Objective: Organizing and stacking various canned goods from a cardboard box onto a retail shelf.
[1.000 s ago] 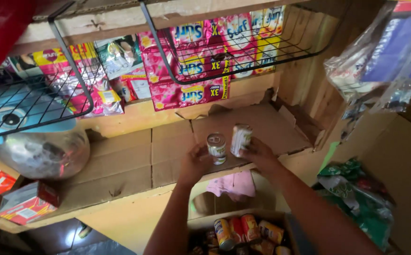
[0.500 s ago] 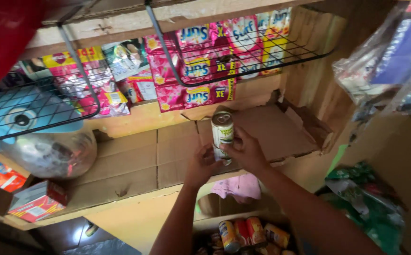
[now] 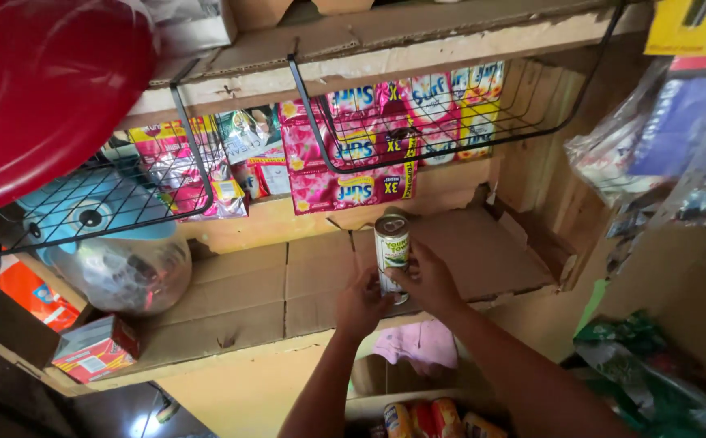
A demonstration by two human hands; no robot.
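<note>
Two tin cans stand stacked on the cardboard-lined shelf. The upper can has a green and white label and a silver top. The lower can is mostly hidden behind my fingers. My left hand wraps the lower can from the left. My right hand grips the stack from the right, where the two cans meet, with fingers on the bottom of the upper can. Both forearms reach up from the lower edge of the view.
Two black wire baskets hang under the upper shelf; pink sachet strips hang behind. A red plastic tub is at top left. A clear bag and a red box sit left. Hanging bags crowd the right. More cans lie below.
A second ago each hand held a separate can side by side. The cans are now stacked one on the other, and both hands hold the stack on the shelf.
</note>
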